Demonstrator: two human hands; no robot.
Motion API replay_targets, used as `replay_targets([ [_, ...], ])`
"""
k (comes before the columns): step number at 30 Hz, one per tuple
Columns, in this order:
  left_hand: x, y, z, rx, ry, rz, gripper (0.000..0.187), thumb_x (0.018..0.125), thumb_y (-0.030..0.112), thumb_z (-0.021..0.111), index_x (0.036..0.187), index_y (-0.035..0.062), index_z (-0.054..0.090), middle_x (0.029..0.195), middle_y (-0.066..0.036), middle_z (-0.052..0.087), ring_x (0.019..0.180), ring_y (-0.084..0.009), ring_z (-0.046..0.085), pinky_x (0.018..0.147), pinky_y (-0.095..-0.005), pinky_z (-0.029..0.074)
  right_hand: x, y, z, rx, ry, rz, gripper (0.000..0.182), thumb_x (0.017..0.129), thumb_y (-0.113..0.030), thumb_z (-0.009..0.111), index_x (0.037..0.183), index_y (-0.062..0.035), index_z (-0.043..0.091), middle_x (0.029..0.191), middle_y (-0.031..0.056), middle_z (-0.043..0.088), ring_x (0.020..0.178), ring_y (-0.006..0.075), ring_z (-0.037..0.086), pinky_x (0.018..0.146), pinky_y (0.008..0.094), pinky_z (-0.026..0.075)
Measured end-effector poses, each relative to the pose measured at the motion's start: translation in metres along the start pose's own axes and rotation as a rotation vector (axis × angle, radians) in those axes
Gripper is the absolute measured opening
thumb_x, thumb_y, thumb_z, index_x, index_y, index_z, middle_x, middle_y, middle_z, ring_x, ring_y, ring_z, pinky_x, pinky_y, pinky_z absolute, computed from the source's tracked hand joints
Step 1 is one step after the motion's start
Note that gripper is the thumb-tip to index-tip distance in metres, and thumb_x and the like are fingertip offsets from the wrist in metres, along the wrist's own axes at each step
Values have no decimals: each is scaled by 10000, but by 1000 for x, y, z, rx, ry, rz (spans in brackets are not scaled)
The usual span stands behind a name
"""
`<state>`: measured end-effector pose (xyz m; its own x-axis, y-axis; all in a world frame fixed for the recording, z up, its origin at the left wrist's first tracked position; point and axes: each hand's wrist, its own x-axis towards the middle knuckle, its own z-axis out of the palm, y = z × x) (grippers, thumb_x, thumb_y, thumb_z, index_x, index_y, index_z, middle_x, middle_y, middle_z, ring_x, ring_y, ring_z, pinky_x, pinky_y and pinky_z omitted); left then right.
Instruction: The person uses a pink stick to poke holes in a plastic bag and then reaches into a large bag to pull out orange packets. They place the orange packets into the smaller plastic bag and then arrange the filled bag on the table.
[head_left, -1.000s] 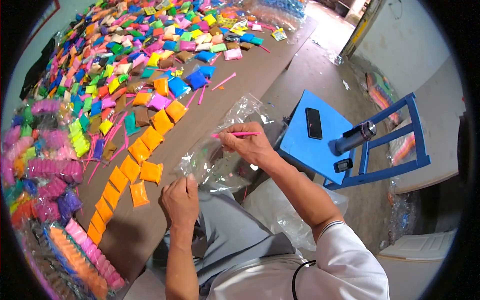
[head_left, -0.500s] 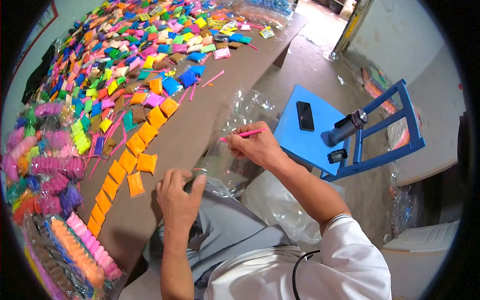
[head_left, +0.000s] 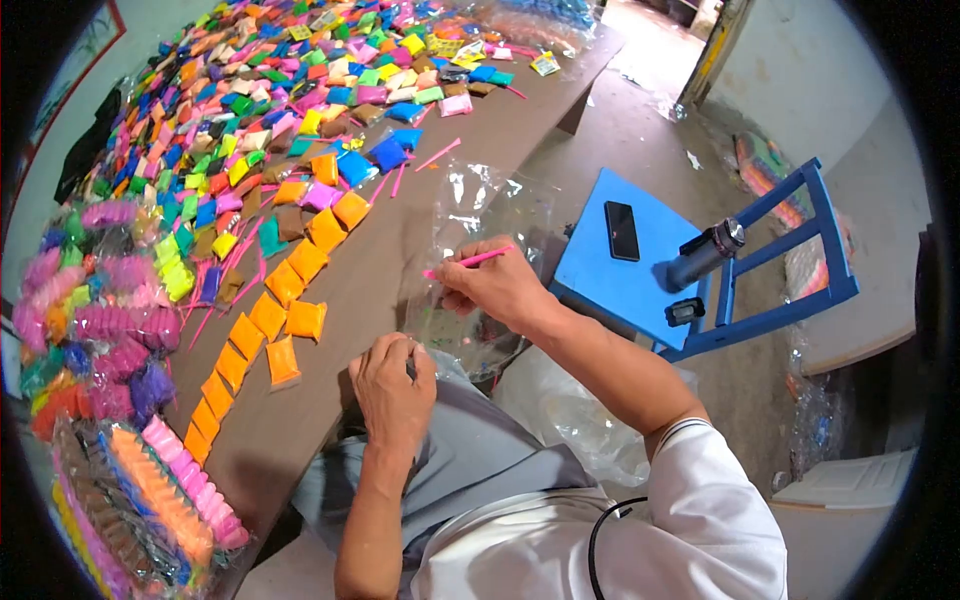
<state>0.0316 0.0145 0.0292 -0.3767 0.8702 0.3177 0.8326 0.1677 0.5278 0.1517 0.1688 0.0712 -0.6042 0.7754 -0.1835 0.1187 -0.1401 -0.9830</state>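
My right hand (head_left: 497, 283) is closed round a thin pink plastic stick (head_left: 480, 259) that points left across its fingers. Under and around that hand spreads a clear plastic bag (head_left: 478, 200), over the table edge and my lap. At the bag's near left corner, my left hand (head_left: 393, 390) is closed, thumb and curled fingers together on what looks like the bag's edge; the fingertips are partly hidden. Left of my hands, flat orange packets (head_left: 268, 316) lie in an overlapping row on the brown table (head_left: 330, 385). Two more orange packets (head_left: 305, 320) lie beside the row.
A big heap of small coloured packets (head_left: 300, 100) covers the table's far side. Bundled packets in clear wrap (head_left: 150, 490) lie at left. On the right, a blue chair (head_left: 590, 270) bears a phone (head_left: 621, 231), a flask (head_left: 705, 252) and a small black object (head_left: 685, 312).
My left hand has moved right and its fingers have curled in at the bag. The bag is raised and spread flatter. My right hand, still with the pink stick, has shifted slightly.
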Motion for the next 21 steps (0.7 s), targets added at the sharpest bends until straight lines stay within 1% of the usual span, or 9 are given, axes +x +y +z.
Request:
replay_targets([
  [2, 3, -7, 1, -50, -3, -12, 157, 838, 174, 641, 868, 20, 648, 951, -106, 669, 903, -314, 617, 844, -422, 415, 7, -2, 3, -7, -10, 5, 245, 896, -193, 678, 779, 22, 679, 687, 72, 670, 577, 119, 634, 508, 251, 513],
  [5, 7, -14, 5, -163, 0, -67, 162, 838, 195, 644, 841, 33, 652, 926, -109, 676, 851, -322, 620, 825, -426, 422, 19, -4, 6, -143, -31, -42, 235, 884, -162, 651, 763, 38, 674, 633, 67, 650, 564, 120, 631, 500, 266, 506],
  [7, 9, -15, 5, -180, -4, -59, 171, 835, 212, 650, 832, 41, 652, 910, -105, 673, 840, -320, 621, 815, -426, 423, 24, -2, 9, -308, 27, -227, 225, 864, -135, 620, 771, 63, 673, 598, 73, 634, 555, 117, 629, 513, 285, 512],
  [8, 10, -15, 5, -194, -2, -49, 180, 832, 229, 657, 823, 49, 652, 893, -102, 669, 828, -317, 621, 806, -426, 424, 26, -1, 11, -310, 27, -225, 225, 864, -135, 620, 771, 63, 673, 598, 73, 634, 555, 117, 629, 513, 285, 512],
  [10, 13, -10, 0, -204, -19, -64, 189, 831, 239, 659, 809, 51, 646, 879, -98, 660, 830, -313, 619, 807, -427, 420, 31, 1, 16, -461, 90, -305, 224, 849, -128, 606, 805, 80, 676, 588, 81, 630, 542, 119, 629, 526, 294, 521],
  [15, 16, -10, 5, -169, -56, -73, 213, 827, 259, 665, 788, 52, 629, 847, -79, 629, 832, -301, 611, 809, -428, 405, 36, -4, 26, -476, 73, -305, 226, 844, -129, 605, 815, 81, 684, 578, 88, 630, 504, 138, 622, 510, 300, 518],
  [17, 15, -17, 14, -52, 11, -46, 220, 821, 268, 673, 791, 55, 629, 856, -76, 621, 837, -296, 606, 813, -424, 397, 37, -6, 29, -448, 52, -274, 228, 846, -130, 603, 820, 80, 688, 572, 88, 630, 492, 143, 621, 503, 301, 516],
  [20, 15, -16, 15, -67, 8, -50, 225, 817, 279, 677, 812, 58, 635, 867, -81, 622, 843, -298, 607, 813, -424, 397, 38, -6, 31, -461, 52, -303, 228, 849, -128, 595, 820, 76, 692, 561, 92, 627, 479, 142, 617, 490, 300, 511],
  [21, 15, -15, 15, -68, 8, -50, 225, 817, 279, 677, 812, 58, 635, 867, -81, 622, 843, -298, 607, 813, -424, 397, 38, -5, 31, -468, 88, -313, 226, 826, -154, 622, 796, 56, 700, 584, 147, 627, 512, 236, 627, 538, 354, 517],
])
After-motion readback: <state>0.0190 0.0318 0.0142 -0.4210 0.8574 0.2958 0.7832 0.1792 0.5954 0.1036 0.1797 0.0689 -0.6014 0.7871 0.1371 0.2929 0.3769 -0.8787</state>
